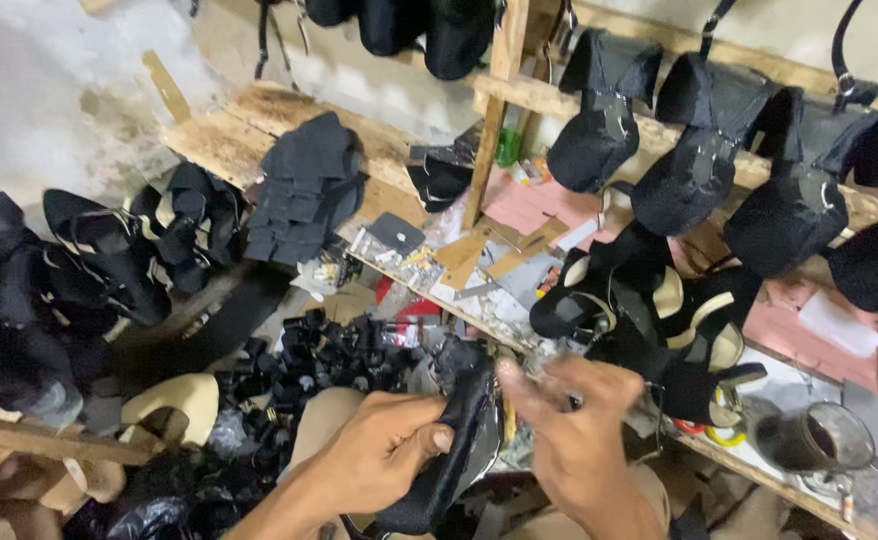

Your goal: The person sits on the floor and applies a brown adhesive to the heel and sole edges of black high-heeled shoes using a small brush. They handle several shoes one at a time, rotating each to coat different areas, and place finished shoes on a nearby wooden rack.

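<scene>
Left hand fingers clench a black shoe upper; right hand, blurred, pinches its top edge, near the glass jar.

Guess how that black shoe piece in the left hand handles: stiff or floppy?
Probably semi-stiff: the black shoe piece keeps its long curve though the left hand grips only its middle. Likely light, since thumb and fingers alone carry it. The matte surface looks unlikely to slip.
</scene>
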`<state>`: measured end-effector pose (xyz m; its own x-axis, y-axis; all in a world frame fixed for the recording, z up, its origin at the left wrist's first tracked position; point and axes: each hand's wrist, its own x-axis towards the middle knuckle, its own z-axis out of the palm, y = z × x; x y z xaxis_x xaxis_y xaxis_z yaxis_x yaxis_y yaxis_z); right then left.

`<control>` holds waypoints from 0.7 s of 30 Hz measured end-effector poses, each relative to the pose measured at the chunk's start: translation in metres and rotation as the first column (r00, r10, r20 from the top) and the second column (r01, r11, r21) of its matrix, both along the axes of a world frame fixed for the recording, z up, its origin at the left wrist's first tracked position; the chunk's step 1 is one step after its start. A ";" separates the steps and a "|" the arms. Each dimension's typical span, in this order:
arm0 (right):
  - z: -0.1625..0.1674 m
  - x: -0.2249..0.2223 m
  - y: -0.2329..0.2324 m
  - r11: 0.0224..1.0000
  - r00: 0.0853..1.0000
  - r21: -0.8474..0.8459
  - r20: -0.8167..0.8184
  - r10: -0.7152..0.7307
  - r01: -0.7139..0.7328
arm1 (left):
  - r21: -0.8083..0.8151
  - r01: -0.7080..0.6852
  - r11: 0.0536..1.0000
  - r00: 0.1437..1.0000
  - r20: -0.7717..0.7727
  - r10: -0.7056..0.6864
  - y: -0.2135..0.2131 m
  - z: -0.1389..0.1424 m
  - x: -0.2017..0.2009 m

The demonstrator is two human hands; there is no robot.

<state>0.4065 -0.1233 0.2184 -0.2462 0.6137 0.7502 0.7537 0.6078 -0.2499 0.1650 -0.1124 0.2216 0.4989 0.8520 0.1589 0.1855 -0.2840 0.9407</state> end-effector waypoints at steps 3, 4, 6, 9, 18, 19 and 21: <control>0.006 -0.002 0.000 0.956 0.960 0.166 0.181 0.213 -0.243 | 0.059 0.031 0.998 0.997 0.075 -0.035 0.000 0.008 -0.001; 0.008 -0.003 0.002 0.964 0.977 0.182 0.123 0.174 -0.194 | 0.091 0.036 0.995 0.991 0.126 -0.047 0.001 0.010 -0.001; 0.009 -0.003 0.003 0.981 0.996 0.173 0.004 0.090 -0.089 | 0.050 0.045 0.998 0.995 0.083 -0.049 0.001 0.011 -0.001; 0.007 -0.002 0.003 0.973 0.942 0.077 0.277 0.188 -0.217 | -0.192 0.000 0.981 0.999 0.053 0.010 -0.001 0.008 0.000; -0.042 -0.008 -0.007 0.991 0.966 -0.072 0.227 0.127 -0.114 | -0.597 -0.085 0.798 0.944 0.208 0.256 0.021 -0.020 -0.008; -0.052 -0.008 -0.005 0.966 0.972 -0.253 0.210 0.102 -0.047 | -0.647 -0.109 0.755 0.935 0.191 0.299 0.021 -0.021 -0.009; -0.076 -0.010 0.007 0.818 0.982 -0.569 0.187 0.036 0.079 | -0.636 -0.137 0.760 0.933 0.175 0.315 0.021 -0.024 -0.008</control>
